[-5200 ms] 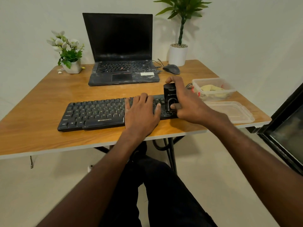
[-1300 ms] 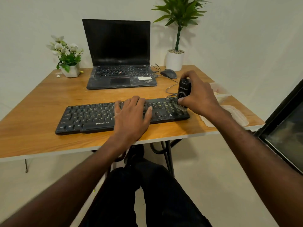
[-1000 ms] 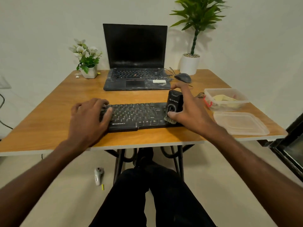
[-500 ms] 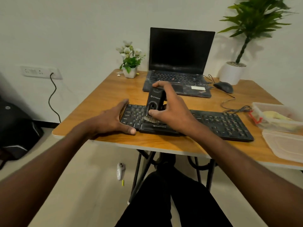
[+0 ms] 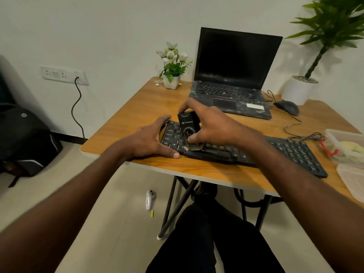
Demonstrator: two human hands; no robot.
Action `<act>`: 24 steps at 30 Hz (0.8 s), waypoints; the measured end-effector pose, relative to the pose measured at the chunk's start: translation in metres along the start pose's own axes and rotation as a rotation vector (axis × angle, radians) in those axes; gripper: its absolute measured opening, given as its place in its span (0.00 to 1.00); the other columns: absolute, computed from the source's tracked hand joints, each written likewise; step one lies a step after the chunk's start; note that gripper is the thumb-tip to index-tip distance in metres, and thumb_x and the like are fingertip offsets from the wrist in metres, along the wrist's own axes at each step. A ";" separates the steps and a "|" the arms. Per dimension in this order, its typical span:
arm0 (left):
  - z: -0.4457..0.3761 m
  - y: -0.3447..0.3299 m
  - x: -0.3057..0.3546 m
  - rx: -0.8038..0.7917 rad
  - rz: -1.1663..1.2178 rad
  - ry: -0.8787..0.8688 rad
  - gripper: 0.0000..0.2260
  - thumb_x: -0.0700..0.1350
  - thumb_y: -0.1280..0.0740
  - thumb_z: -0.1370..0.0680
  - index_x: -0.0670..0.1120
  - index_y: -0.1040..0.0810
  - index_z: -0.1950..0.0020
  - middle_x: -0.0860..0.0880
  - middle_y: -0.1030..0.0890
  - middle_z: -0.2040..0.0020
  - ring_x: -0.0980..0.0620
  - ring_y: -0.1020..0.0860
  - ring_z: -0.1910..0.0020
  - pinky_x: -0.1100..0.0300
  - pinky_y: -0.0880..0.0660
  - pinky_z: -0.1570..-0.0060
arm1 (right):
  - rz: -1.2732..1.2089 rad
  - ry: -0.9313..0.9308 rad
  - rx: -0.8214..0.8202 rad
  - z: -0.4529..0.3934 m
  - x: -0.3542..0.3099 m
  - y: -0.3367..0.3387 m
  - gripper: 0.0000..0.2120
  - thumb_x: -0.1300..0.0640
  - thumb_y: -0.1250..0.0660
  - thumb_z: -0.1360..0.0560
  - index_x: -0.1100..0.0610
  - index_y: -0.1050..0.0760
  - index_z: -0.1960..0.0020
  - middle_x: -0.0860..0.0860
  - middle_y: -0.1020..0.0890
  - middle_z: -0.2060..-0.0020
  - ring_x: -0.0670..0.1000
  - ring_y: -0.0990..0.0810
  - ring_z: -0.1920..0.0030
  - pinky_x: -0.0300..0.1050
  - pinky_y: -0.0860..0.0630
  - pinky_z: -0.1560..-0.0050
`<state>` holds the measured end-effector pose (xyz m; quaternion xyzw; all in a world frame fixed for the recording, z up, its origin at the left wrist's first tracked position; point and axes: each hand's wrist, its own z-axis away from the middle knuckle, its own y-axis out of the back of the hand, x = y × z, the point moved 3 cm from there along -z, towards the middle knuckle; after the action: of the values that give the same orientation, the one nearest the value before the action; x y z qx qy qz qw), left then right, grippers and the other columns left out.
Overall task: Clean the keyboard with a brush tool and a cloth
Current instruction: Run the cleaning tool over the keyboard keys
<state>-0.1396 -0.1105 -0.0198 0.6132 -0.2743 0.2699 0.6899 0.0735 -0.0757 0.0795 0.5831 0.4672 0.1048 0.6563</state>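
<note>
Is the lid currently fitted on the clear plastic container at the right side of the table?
No, the lid lies flat on the table in front of the open plastic container.

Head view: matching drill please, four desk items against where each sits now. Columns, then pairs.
Items:
1. brush tool
2. computer mouse
3. flower pot
4. plastic lid

Places:
A. far left corner of the table
B. right of the laptop
C. front right edge, next to the container
D. held by the right hand on the left end of the keyboard

Pairs: 1-D, 2-B, 3-A, 4-C
</note>
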 end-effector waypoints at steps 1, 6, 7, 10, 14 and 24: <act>0.000 0.000 0.000 0.004 -0.009 0.009 0.64 0.76 0.18 0.45 0.70 0.52 0.18 0.56 0.33 0.19 0.43 0.35 0.21 0.38 0.36 0.21 | 0.005 -0.020 0.003 0.002 0.000 0.004 0.34 0.58 0.20 0.31 0.41 0.35 0.34 0.49 0.20 0.47 0.47 0.17 0.52 0.47 0.15 0.58; -0.001 0.001 -0.002 -0.011 0.028 -0.005 0.62 0.75 0.17 0.45 0.71 0.50 0.19 0.57 0.30 0.21 0.44 0.33 0.22 0.38 0.35 0.22 | 0.030 0.055 0.189 0.025 -0.009 -0.024 0.38 0.58 0.22 0.29 0.43 0.39 0.27 0.51 0.21 0.41 0.48 0.18 0.52 0.44 0.16 0.58; -0.001 0.000 -0.003 -0.012 0.038 0.003 0.62 0.75 0.17 0.45 0.71 0.50 0.19 0.57 0.30 0.22 0.44 0.33 0.22 0.37 0.34 0.23 | 0.047 0.083 0.186 0.031 -0.009 -0.027 0.38 0.58 0.23 0.28 0.43 0.39 0.26 0.51 0.21 0.40 0.48 0.18 0.51 0.44 0.16 0.57; -0.001 0.000 -0.003 -0.009 0.046 0.017 0.62 0.75 0.17 0.45 0.72 0.49 0.20 0.57 0.29 0.23 0.45 0.32 0.23 0.38 0.33 0.23 | 0.069 0.118 0.129 0.035 -0.008 -0.021 0.37 0.57 0.23 0.27 0.40 0.40 0.28 0.51 0.21 0.38 0.48 0.18 0.50 0.43 0.16 0.56; -0.001 0.001 -0.001 -0.025 0.031 0.005 0.62 0.75 0.17 0.45 0.70 0.49 0.19 0.56 0.29 0.23 0.46 0.31 0.24 0.39 0.33 0.23 | 0.050 0.162 0.161 0.034 -0.010 -0.021 0.37 0.58 0.24 0.26 0.41 0.41 0.26 0.51 0.21 0.38 0.48 0.19 0.48 0.43 0.17 0.54; 0.001 0.002 0.005 -0.066 0.057 0.025 0.61 0.71 0.16 0.44 0.69 0.47 0.19 0.51 0.33 0.21 0.46 0.30 0.26 0.41 0.30 0.25 | 0.068 -0.012 0.139 0.104 0.053 0.019 0.37 0.56 0.24 0.25 0.37 0.41 0.26 0.48 0.24 0.36 0.46 0.20 0.47 0.35 0.19 0.58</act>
<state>-0.1378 -0.1107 -0.0146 0.5785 -0.2919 0.2879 0.7052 0.1866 -0.1033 0.0576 0.6433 0.4494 0.0911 0.6132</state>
